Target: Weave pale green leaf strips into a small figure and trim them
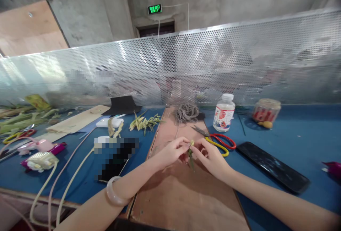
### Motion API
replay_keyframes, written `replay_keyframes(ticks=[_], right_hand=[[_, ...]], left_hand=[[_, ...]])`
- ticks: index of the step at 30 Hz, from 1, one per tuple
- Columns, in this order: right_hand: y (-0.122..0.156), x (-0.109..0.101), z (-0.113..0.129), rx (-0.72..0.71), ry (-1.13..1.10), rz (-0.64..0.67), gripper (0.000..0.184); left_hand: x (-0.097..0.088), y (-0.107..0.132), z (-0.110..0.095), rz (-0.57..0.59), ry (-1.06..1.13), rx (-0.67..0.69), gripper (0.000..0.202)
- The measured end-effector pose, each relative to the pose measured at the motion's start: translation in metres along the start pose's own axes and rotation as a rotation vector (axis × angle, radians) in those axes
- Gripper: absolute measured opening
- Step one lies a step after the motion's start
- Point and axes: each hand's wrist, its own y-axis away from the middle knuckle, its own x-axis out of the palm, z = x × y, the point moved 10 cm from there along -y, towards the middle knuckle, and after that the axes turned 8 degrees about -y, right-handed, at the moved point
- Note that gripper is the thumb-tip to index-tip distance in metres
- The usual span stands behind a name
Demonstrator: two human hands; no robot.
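My left hand (176, 152) and my right hand (209, 155) meet over the brown board (186, 199). Their fingertips pinch a small green leafy sprig (191, 160) with a pale yellow tip; the fingers hide part of it. Just beyond my right hand lie scissors (220, 143) with one red and one yellow handle. A tangled bundle of grey cord (186, 113) rests at the far end of the board. To the left, a small bunch of green and yellowish leafy sprigs (145, 122) lies on the blue table surface.
A white-capped bottle (224, 114), a lidded jar (266, 112) and a black phone (273, 167) are on the right. Leftward are another phone (117, 160), charging cables (73, 174), a white case (109, 122) and more leaves (23, 122). A perforated metal screen (128, 67) stands behind.
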Motion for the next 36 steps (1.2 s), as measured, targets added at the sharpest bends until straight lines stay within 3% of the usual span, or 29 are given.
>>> replay_keyframes(ticks=[5,9,13,36], right_hand=[[-0.001,-0.002,-0.004,0.009,-0.142,-0.038,0.022],[-0.001,0.004,-0.005,0.024,-0.201,0.025,0.022],[-0.001,0.005,-0.004,0.025,-0.184,0.046,0.022],[0.0,0.002,-0.003,-0.002,-0.138,0.041,0.018]], left_hand=[[0.003,-0.001,-0.004,0.03,-0.004,0.06,0.032],[0.002,-0.001,-0.004,0.003,-0.033,0.08,0.031],[-0.005,0.001,-0.01,-0.075,-0.138,0.136,0.028],[-0.008,0.004,-0.012,-0.118,-0.322,0.111,0.026]])
